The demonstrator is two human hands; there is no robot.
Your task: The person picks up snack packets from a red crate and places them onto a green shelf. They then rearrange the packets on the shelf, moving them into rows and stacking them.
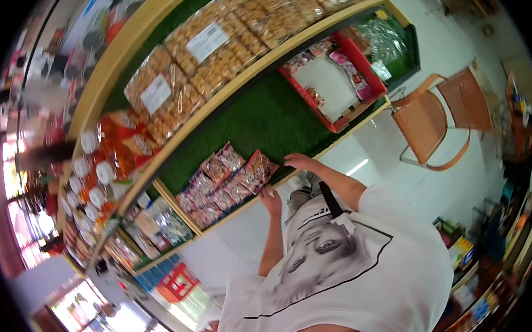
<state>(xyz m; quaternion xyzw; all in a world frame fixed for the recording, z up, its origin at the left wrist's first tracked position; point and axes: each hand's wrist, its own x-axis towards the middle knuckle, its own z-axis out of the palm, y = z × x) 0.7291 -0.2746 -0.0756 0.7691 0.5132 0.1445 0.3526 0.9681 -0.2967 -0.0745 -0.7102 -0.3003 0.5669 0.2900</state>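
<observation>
Left hand pinches the lower corner of a red snack packet at the front edge of the green shelf. Right hand rests flat, fingers together, on that same edge, just beside the packet's far side.

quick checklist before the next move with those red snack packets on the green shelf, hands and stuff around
1. Red snack packets lie together on the green shelf mat: ok.
2. One hand rests at the shelf's front edge beside the packets: ok.
3. Other hand is at the shelf edge just below the packets; whether it grips one: cannot tell.
4. Bare green mat remains beside the packets: ok.
5. Red tray farther along the shelf sits apart from the packets: ok.
6. Which hand is left or right in this tilted view: cannot tell.
</observation>
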